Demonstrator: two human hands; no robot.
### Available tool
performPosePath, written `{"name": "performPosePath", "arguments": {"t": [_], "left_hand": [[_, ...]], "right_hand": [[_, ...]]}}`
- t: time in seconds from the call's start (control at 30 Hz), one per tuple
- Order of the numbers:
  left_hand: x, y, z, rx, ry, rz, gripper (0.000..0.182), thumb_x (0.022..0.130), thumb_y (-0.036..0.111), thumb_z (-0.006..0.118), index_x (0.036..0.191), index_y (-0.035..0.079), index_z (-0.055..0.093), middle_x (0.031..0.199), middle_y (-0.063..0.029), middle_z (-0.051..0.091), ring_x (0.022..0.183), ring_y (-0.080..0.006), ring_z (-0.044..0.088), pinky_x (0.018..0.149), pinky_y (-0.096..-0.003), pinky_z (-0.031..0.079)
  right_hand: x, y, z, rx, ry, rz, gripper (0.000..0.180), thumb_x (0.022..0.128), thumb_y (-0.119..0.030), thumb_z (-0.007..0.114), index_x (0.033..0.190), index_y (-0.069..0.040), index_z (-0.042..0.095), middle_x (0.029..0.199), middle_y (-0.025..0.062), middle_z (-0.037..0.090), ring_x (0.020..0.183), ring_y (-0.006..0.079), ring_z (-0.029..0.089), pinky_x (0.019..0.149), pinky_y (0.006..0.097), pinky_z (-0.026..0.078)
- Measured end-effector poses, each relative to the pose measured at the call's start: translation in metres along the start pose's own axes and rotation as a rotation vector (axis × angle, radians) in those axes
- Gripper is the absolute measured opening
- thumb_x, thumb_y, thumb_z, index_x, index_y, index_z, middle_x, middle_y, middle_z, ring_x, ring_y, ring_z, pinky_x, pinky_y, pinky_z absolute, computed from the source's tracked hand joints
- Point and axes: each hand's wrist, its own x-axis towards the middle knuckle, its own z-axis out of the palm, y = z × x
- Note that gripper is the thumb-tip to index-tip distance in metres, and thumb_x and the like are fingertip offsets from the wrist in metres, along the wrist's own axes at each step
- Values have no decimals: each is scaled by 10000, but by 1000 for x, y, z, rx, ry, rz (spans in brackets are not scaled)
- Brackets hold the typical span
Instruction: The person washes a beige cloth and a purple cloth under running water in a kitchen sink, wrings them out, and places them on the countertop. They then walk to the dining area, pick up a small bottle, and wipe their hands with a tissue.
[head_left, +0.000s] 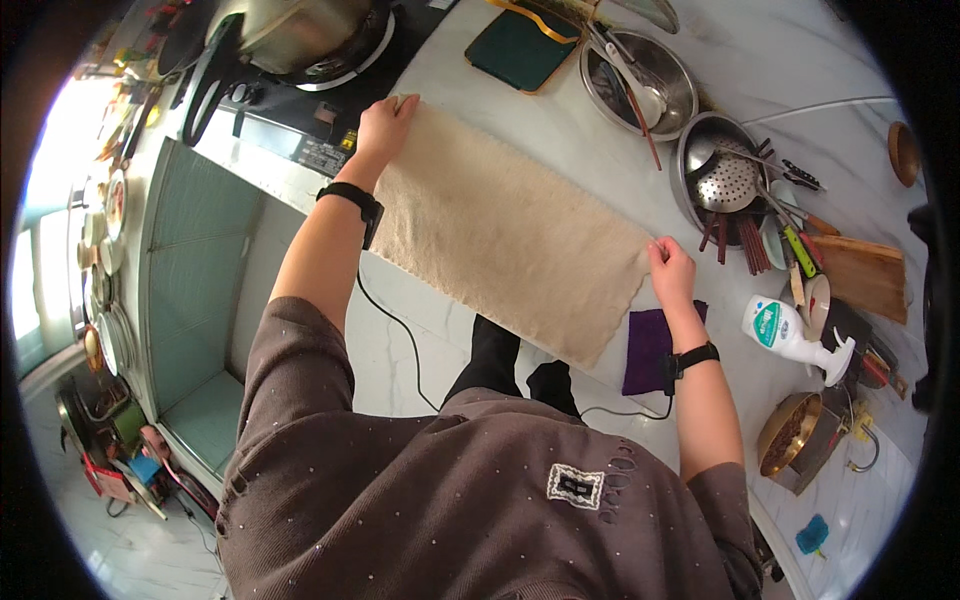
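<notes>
A beige cloth (510, 232) is spread flat across the white counter, and its near edge reaches over the counter's front. At its upper left corner, my left hand (385, 127) pinches the cloth beside the stove. My right hand (670, 266) grips the upper right corner between thumb and fingers. A folded purple cloth (646, 352) lies on the counter under my right forearm, just right of the beige cloth. Both wrists wear black bands.
A stove (300, 135) with a large metal pot (300, 34) stands at the upper left. Behind the cloth are a dark green tray (521, 52) and steel bowls (675, 67) of utensils. A white spray bottle (780, 330) lies at the right, near a wooden board (862, 274).
</notes>
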Motion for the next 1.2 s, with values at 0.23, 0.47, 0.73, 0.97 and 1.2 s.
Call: {"name": "performPosePath", "arguments": {"t": [0.23,0.47,0.73,0.97,1.2], "left_hand": [[25,22,16,18,64,-100,375,838,394,604,1012,63,628,1025,-154,633,977,-343,580,811,-396,465],[-29,16,11,342,74,660,475,869,326,573,1298,158,456,1347,-117,440,1302,-324,322,1062,-491,253],[-60,-6,9,474,-96,494,647,913,477,420,1462,184,243,1530,-147,132,1419,-328,68,1142,-470,58],[-112,-27,-7,497,-164,484,680,876,398,525,1453,144,274,1528,-160,142,1422,-313,90,1133,-484,76],[-137,34,2,154,-24,553,678,878,209,589,1422,-2,242,1427,-216,314,1342,-373,253,1081,-463,226]], "right_hand": [[8,-11,14,-66,247,124,277,854,-292,611,996,-56,582,1018,137,629,930,315,597,771,400,468],[-45,-41,29,-338,163,-290,612,868,-318,581,1360,-42,343,1452,206,277,1343,375,264,1073,535,222],[-51,-35,32,-378,20,-169,783,863,-437,565,1445,-44,217,1511,191,150,1404,339,132,1111,549,120],[-109,-51,29,-348,-216,-275,728,828,-366,621,1419,-87,301,1506,166,175,1401,327,156,1107,554,123],[-129,-1,-3,-220,205,-199,682,761,-321,700,1338,-108,405,1469,155,245,1358,344,250,1072,585,187]]}}
